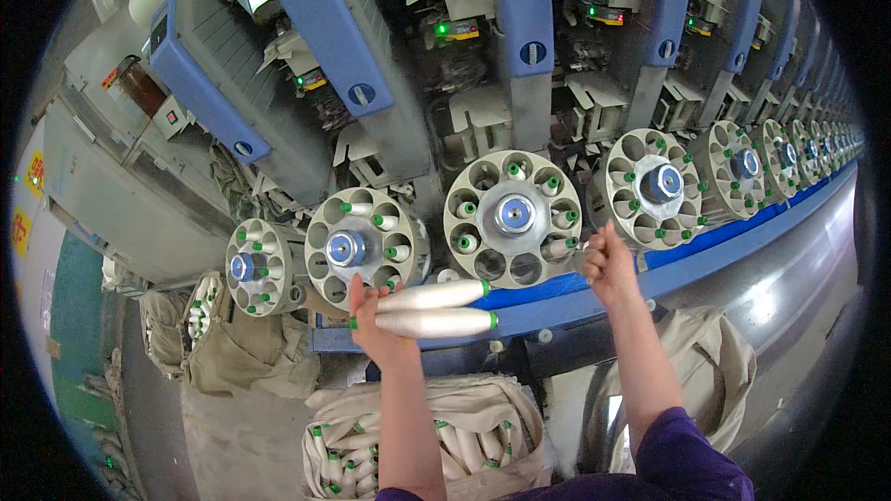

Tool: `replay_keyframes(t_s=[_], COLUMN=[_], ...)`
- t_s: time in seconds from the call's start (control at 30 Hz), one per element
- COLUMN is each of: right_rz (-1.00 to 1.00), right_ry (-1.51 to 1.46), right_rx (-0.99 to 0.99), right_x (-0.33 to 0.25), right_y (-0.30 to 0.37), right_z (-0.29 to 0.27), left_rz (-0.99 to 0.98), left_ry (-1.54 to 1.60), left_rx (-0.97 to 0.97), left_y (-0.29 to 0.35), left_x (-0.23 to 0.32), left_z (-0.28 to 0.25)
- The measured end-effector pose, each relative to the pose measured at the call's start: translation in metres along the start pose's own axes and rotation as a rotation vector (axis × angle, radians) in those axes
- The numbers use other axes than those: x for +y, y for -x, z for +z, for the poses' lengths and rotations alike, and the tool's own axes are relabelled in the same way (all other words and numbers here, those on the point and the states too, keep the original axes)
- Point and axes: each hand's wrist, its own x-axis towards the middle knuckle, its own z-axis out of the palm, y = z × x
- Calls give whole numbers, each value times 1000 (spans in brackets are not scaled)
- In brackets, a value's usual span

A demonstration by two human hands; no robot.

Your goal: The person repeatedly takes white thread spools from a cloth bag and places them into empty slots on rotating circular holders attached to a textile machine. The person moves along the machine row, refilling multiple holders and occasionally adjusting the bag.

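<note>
My left hand (376,332) is closed on two white yarn bobbins with green ends, an upper bobbin (434,296) and a lower bobbin (432,323). They lie side by side, pointing right, in front of a round bobbin magazine (515,213). Several of that magazine's pockets hold green-tipped bobbins; the bottom ones look unfilled. My right hand (608,267) is raised at the magazine's lower right, fingers pinched together. Whatever is between those fingers is too fine to make out. Another round magazine (663,183) sits just beyond it.
More magazines, like the left one (345,248), line a blue rail (668,278) under blue-and-grey machine units (524,9). Below my left forearm stands a cloth-lined container (325,401) of bobbins. A cloth sack (715,353) is at lower right, and further sacks (237,353) stand at left.
</note>
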Motion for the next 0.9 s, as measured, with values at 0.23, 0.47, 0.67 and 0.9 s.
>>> replay_keyframes(t_s=[0.23,0.47,0.67,0.9], right_rz=[95,-217,72,-654], right_ry=[535,989,1181,1644], right_rx=[-771,-751,-1040,-716], right_x=[-51,-39,-13,1], right_y=[49,46,-3,-61], right_z=[74,143,120,67], left_rz=[256,-132,-417,-155], left_ry=[-508,-397,103,-1006], left_rx=[17,-676,-668,-535], left_y=[15,70,-13,-27], left_x=[-100,-94,8,36], left_z=[49,96,121,60])
